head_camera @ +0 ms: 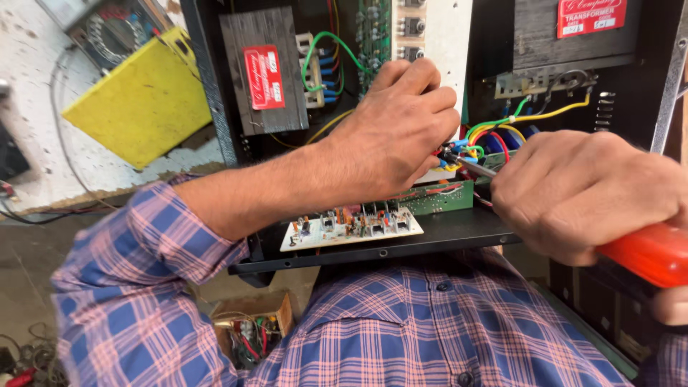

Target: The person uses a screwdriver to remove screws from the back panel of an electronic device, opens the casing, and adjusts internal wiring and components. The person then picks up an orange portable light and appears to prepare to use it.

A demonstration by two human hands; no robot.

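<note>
A black metal case lies open against the person's lap, filling most of the view; two black transformers sit toward its far wall. Judging by the bare wiring and the absent cover, the work inside looks under way, not finished. A white circuit board rests along the case's near edge, a green board just behind it. The left hand is curled, fingertips pinching the bundle of coloured wires at the case's middle. The right hand is closed in a fist round the red-handled screwdriver. Its long axis runs from lower right up to upper left, tip meeting the wires at the left fingertips.
</note>
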